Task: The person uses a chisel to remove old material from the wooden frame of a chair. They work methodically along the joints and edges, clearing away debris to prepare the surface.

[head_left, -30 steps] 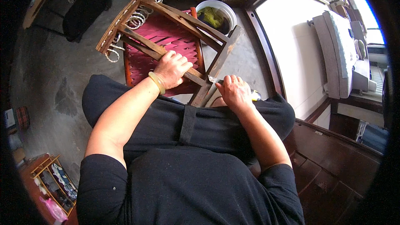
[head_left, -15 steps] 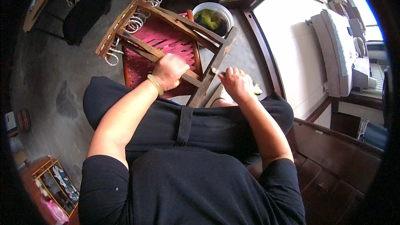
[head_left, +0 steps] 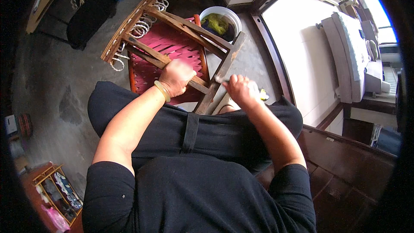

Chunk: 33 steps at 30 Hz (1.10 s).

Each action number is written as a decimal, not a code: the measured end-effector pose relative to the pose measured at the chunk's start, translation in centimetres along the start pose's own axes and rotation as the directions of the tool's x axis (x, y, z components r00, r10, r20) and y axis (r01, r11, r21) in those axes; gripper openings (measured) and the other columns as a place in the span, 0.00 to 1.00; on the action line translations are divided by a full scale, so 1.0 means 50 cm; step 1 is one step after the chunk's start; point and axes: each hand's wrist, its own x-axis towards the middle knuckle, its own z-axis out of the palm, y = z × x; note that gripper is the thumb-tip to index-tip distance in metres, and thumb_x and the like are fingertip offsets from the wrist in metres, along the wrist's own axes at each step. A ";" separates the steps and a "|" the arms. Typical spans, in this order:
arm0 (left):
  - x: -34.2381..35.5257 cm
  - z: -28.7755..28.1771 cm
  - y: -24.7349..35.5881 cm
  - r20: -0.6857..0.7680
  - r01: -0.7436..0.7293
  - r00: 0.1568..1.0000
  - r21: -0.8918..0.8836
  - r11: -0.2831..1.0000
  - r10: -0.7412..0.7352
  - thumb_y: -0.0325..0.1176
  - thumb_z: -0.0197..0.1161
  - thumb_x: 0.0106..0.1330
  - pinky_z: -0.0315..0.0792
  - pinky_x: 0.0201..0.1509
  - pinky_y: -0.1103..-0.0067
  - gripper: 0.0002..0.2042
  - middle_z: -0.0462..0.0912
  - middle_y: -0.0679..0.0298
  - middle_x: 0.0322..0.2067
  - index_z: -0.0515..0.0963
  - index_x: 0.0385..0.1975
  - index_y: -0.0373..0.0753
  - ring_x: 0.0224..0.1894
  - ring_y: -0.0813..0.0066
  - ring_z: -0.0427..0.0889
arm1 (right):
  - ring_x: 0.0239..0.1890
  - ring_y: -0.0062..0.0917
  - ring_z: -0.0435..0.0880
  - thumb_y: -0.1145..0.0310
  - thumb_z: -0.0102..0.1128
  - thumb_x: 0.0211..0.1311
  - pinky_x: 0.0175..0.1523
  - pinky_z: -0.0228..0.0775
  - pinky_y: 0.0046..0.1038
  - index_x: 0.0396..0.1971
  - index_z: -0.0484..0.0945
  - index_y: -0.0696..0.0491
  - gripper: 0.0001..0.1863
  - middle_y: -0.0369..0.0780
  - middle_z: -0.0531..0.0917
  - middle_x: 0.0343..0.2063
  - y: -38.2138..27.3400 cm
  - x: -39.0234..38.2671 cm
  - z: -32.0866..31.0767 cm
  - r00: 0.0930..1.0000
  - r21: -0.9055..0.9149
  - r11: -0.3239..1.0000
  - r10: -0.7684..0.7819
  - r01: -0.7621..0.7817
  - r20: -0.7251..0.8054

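A wooden folding-stool frame (head_left: 187,25) leans at a slant in front of my knees. White cord (head_left: 141,29) hangs in loops from its far-left rail. My left hand (head_left: 177,77), blurred by motion and with a pale bangle at the wrist, is wrapped round one leg of the frame. At the near-right crossbar (head_left: 228,59), my right hand (head_left: 242,90) is closed on a short hammer-like tool (head_left: 219,79). The tool's small head is against or just over the bar, beside the leg joint; I cannot tell whether it touches. My fingers hide most of its handle.
Under the frame is a low seat with red woven strips (head_left: 151,39). A white bucket (head_left: 237,17) with yellow-green stuff stands beyond it. A dark door frame (head_left: 276,56) runs along the right. A black stool (head_left: 86,19) is far left; a wooden rack (head_left: 45,174) lies lower left.
My right hand and the tool have moved a little left and nearer, with the tool's head now by the crossbar joint. My left hand keeps its grip; the view has shifted slightly.
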 end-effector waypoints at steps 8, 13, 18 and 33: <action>0.007 0.005 0.007 -0.084 -0.026 0.996 -0.018 0.999 0.024 0.26 0.59 0.41 0.69 0.48 0.67 0.15 0.79 0.62 0.33 0.79 0.33 0.42 0.39 0.61 0.77 | 0.26 0.38 0.80 0.49 0.53 0.62 0.30 0.72 0.37 0.26 0.71 0.54 0.20 0.45 0.78 0.22 0.065 0.047 0.026 0.985 0.056 0.987 0.156 -0.152 -0.079; 0.000 0.009 0.001 -0.036 -0.021 0.999 0.021 1.000 0.022 0.27 0.61 0.39 0.67 0.49 0.70 0.17 0.79 0.65 0.32 0.78 0.34 0.44 0.38 0.65 0.76 | 0.26 0.35 0.81 0.46 0.51 0.61 0.27 0.74 0.34 0.25 0.71 0.54 0.23 0.43 0.78 0.21 0.015 0.008 -0.006 0.999 0.092 0.995 -0.026 0.028 -0.029; 0.008 0.002 0.006 0.022 0.036 0.999 0.066 0.997 -0.038 0.26 0.61 0.38 0.66 0.49 0.71 0.17 0.78 0.66 0.30 0.77 0.34 0.45 0.39 0.67 0.77 | 0.26 0.35 0.81 0.47 0.51 0.61 0.27 0.74 0.34 0.25 0.72 0.54 0.22 0.42 0.78 0.22 0.028 0.024 -0.002 0.999 0.092 0.995 -0.027 0.031 -0.039; -0.016 -0.005 0.000 0.049 0.010 0.999 0.050 0.999 -0.012 0.28 0.60 0.39 0.66 0.50 0.70 0.16 0.79 0.65 0.30 0.79 0.34 0.43 0.38 0.66 0.76 | 0.22 0.31 0.81 0.43 0.50 0.60 0.25 0.73 0.35 0.24 0.70 0.52 0.24 0.40 0.76 0.19 0.002 0.020 0.003 0.998 0.038 0.998 -0.057 0.058 -0.026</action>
